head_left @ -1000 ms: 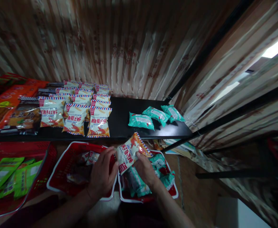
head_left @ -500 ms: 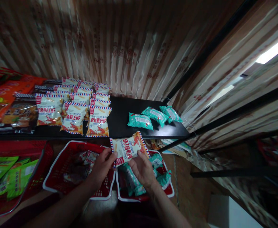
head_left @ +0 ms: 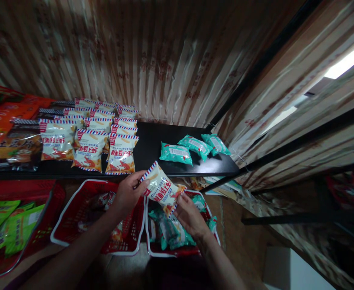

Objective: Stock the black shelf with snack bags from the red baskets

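Note:
A white and orange snack bag [head_left: 160, 187] with striped red-and-blue ends is held between both hands, tilted, in front of the shelf edge. My left hand [head_left: 131, 189] grips its upper left end. My right hand [head_left: 190, 213] pinches its lower right end. Behind them on the black shelf [head_left: 148, 141], rows of matching snack bags [head_left: 122, 155] stand upright on the left. To the right lie three teal packets [head_left: 176, 153]. Under my right hand is a red basket [head_left: 217, 237] of teal packets; beneath my left arm another red basket [head_left: 74, 209] contains more snack bags, partly hidden.
Brown bags [head_left: 19, 147] and orange bags [head_left: 4, 114] fill the shelf's left end. A red basket [head_left: 48, 225] with green packets [head_left: 24, 229] sits at far left. Black metal bars [head_left: 279, 155] slant along the right, and a white box [head_left: 303, 270] stands lower right.
The held snack bag has turned clockwise, its left end rising and its right end dropping. My left hand has moved up, my right hand slightly down. The view has shifted a little.

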Motion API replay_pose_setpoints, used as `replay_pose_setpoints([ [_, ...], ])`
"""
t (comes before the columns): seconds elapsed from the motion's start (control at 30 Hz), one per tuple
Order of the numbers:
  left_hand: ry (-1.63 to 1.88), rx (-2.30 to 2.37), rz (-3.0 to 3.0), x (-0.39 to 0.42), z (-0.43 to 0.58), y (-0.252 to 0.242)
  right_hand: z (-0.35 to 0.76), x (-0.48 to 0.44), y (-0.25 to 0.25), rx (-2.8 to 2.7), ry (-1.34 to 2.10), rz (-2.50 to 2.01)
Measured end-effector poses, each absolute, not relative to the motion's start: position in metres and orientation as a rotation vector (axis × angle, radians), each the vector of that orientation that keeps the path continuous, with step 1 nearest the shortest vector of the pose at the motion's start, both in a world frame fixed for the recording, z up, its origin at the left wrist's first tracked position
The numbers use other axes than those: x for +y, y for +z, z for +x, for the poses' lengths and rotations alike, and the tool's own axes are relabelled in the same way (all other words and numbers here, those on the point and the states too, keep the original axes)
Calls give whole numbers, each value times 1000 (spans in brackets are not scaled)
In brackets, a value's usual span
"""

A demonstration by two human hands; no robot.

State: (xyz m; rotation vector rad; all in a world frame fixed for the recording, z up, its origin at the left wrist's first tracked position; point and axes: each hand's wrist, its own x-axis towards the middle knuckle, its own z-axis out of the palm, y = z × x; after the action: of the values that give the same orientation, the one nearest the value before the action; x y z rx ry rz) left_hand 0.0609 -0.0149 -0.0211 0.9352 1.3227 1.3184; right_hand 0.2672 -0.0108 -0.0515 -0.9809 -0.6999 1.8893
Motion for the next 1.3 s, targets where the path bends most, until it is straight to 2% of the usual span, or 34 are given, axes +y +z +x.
replay_pose_setpoints([
  [0.17, 1374, 1280, 732, -9, 65, -11, 252, -15, -63, -543, 1868, -1058],
  [0.37, 1427, 1191, 730, -8, 68, -7, 239, -21, -53, -457, 1822, -1016],
  [0.6, 1394, 1135, 672, -6, 70, -7, 235, -26, -58, -508, 1808, -1051],
  [0.93, 1485, 1282, 715, -1, 69, -16, 230, -36, -68, -694, 1845, -1126],
  [1.3, 1433, 1155, 650, 1, 67, -20, 229, -39, -67, -728, 1811, -1121],
])
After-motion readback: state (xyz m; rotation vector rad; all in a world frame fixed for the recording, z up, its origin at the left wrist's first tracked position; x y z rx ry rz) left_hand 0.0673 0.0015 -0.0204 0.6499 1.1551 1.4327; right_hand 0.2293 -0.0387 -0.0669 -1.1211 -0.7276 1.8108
